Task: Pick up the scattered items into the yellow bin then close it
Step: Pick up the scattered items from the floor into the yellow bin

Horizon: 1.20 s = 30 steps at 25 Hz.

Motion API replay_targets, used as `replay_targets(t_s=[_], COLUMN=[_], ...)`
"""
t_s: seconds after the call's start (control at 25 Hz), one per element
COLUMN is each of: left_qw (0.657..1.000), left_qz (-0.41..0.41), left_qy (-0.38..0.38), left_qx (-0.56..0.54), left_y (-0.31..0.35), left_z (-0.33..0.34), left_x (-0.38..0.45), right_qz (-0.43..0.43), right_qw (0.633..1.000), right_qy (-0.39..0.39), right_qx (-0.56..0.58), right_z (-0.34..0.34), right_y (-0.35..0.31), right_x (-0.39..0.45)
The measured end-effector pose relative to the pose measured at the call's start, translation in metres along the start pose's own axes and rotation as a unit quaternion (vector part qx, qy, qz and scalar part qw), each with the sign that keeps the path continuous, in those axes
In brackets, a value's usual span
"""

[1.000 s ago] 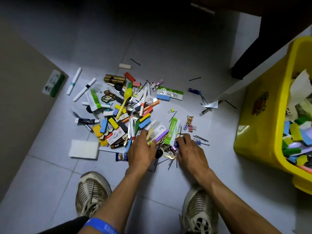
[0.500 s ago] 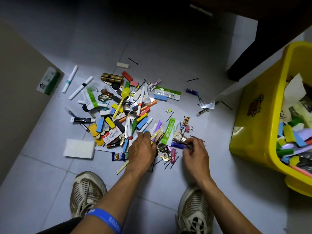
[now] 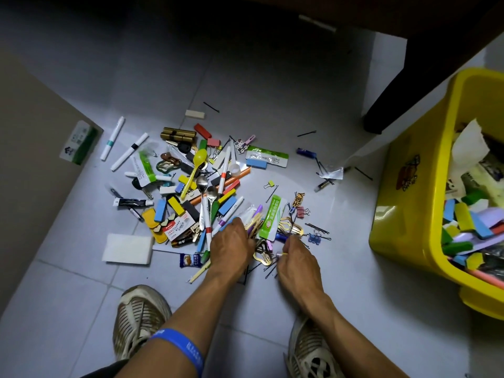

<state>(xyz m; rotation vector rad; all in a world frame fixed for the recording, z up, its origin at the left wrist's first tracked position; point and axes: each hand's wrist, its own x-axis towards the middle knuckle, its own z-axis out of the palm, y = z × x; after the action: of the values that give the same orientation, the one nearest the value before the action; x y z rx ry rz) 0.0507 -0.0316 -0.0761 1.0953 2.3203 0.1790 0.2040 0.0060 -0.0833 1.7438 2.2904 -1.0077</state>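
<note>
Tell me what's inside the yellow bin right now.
The yellow bin holds coloured blocks in blue, yellow and green, plus crumpled white paper. Whatever lies beneath that layer is covered, and the bin's right part is out of frame.

Both hands reaching down, palms facing the floor

Left hand [image 3: 230, 248] is lying knuckles-up with fingers curled under; right hand [image 3: 296, 261] is pinching with its fingertips [image 3: 283, 253]. Forearms are converging.

Single head-worn view, steeply down onto tiled floor [image 3: 272, 77], close range
</note>
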Motion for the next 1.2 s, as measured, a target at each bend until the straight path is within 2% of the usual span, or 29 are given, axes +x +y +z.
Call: replay_targets(t_s=[0.16,0.28,0.36,0.44,0.48,0.56,0.64,0.72,0.8,0.88,0.92,1.0,1.08,1.16,1.2], left_qw=[0.988,0.972,0.975,0.984,0.989,0.996,0.999,0.999,0.999,0.999,0.999,0.995,0.982,0.938,0.907], left_qz=[-0.065,-0.092,-0.08,-0.06,-0.047,-0.019,-0.008,-0.006,-0.009,-0.026,-0.038,-0.063,-0.1,-0.144,-0.161], left_qy=[-0.003,-0.012,-0.017,-0.013,-0.007,0.01,0.023,0.024,0.017,0.006,0.001,-0.006,-0.02,-0.049,-0.061], left_qx=[-0.137,-0.217,-0.208,-0.17,-0.142,-0.082,-0.047,-0.039,-0.034,-0.029,-0.034,-0.074,-0.158,-0.311,-0.383], left_y=[-0.005,-0.003,0.005,0.017,0.025,0.044,0.058,0.065,0.067,0.065,0.063,0.059,0.054,0.055,0.059], left_z=[-0.006,-0.008,-0.008,-0.006,-0.003,0.004,0.011,0.015,0.017,0.015,0.013,0.007,-0.001,-0.013,-0.022], left_x=[0.007,0.007,0.01,0.014,0.017,0.022,0.027,0.03,0.032,0.033,0.035,0.037,0.037,0.034,0.031], right_qz=[-0.033,-0.081,-0.139,-0.152,-0.121,-0.043,-0.001,0.04,0.077,0.094,0.088,0.1,0.148,0.193,0.198], right_qw=[0.999,0.987,0.958,0.95,0.968,0.998,0.986,0.923,0.812,0.703,0.677,0.694,0.76,0.802,0.804], right_qy=[0.023,0.036,0.059,0.053,0.033,-0.015,-0.033,-0.05,-0.103,-0.169,-0.185,-0.158,-0.097,-0.05,-0.046], right_qx=[0.005,-0.134,-0.243,-0.268,-0.216,-0.038,0.162,0.38,0.569,0.685,0.707,0.696,0.626,0.563,0.559], right_z=[-0.005,-0.003,0.002,0.004,0.003,-0.006,-0.015,-0.03,-0.047,-0.063,-0.07,-0.078,-0.083,-0.09,-0.096], right_y=[0.006,0.005,0.003,0.003,0.004,0.012,0.021,0.027,0.033,0.034,0.032,0.025,0.019,0.016,0.014], right_x=[0.016,0.022,0.021,0.02,0.021,0.02,0.015,0.01,0.012,0.017,0.019,0.024,0.028,0.029,0.028])
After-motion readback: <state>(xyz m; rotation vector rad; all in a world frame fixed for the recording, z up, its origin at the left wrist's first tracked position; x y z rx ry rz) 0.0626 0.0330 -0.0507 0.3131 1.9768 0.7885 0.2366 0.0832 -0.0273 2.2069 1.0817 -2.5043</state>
